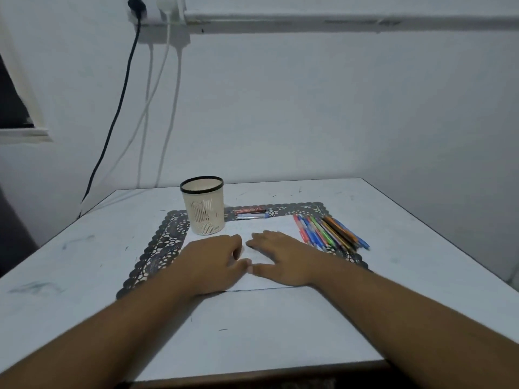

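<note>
White table [84, 248]. Left hand [213, 262] loosely curled, right hand [283, 256] flat, both empty, resting on the central paper sheet [261, 224]. A careless sweep toward 2 o'clock could scatter the pens [328, 233].

Just beyond the fingers [261, 237], to their left, a cream perforated plastic cup with a black rim [203, 209] stands upright. To their right, a row of coloured pens [328, 233] lies side by side. Far behind the fingers, black and white cables [157, 108] hang down the pale wall [309, 108]
</note>
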`<control>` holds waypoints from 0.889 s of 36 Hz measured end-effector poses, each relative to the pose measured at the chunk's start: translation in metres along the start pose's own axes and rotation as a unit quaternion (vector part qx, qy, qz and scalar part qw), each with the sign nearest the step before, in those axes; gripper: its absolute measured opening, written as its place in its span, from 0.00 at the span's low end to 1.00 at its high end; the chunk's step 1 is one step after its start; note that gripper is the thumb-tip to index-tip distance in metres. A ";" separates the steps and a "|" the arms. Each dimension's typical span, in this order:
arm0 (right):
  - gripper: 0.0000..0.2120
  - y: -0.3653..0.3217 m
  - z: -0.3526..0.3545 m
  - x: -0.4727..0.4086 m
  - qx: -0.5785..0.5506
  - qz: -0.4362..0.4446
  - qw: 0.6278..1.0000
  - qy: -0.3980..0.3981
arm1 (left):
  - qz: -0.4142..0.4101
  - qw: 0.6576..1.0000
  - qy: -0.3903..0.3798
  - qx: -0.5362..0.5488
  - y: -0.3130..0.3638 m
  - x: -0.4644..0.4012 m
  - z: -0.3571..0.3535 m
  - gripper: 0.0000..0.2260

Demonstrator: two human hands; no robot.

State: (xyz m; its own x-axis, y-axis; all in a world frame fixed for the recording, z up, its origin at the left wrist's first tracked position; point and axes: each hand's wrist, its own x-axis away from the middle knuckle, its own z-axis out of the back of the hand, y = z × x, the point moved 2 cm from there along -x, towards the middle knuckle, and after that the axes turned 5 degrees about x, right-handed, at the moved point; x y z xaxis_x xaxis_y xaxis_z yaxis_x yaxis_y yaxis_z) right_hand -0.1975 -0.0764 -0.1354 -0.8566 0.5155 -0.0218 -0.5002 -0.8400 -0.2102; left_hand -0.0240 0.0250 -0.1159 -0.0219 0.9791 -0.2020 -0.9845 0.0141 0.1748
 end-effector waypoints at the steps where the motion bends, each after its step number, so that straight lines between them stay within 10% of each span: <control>1: 0.35 0.002 0.000 0.000 -0.002 0.003 1.000 0.003 | 0.002 1.000 -0.001 0.000 0.001 -0.001 0.000 0.15; 12: 0.33 0.007 0.012 -0.002 -0.071 0.004 0.997 0.006 | -0.001 0.998 0.064 -0.027 -0.008 -0.049 -0.019 0.13; 19: 0.06 0.042 0.041 -0.002 -0.075 -0.199 0.946 0.245 | 0.001 0.996 0.081 0.032 -0.015 -0.047 -0.027 0.10; 32: 0.09 0.063 0.032 0.004 -0.001 -0.325 0.929 0.175 | -0.004 0.996 0.084 0.032 -0.019 -0.051 -0.032 0.11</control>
State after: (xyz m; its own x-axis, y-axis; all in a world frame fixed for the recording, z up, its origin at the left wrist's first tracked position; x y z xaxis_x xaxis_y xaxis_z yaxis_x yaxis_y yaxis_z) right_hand -0.2369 -0.1329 -0.1172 -0.2795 0.9378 -0.2058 -0.8975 -0.3314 -0.2909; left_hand -0.0094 -0.0315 -0.1395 -0.0477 0.9311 -0.3616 -0.9716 0.0408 0.2332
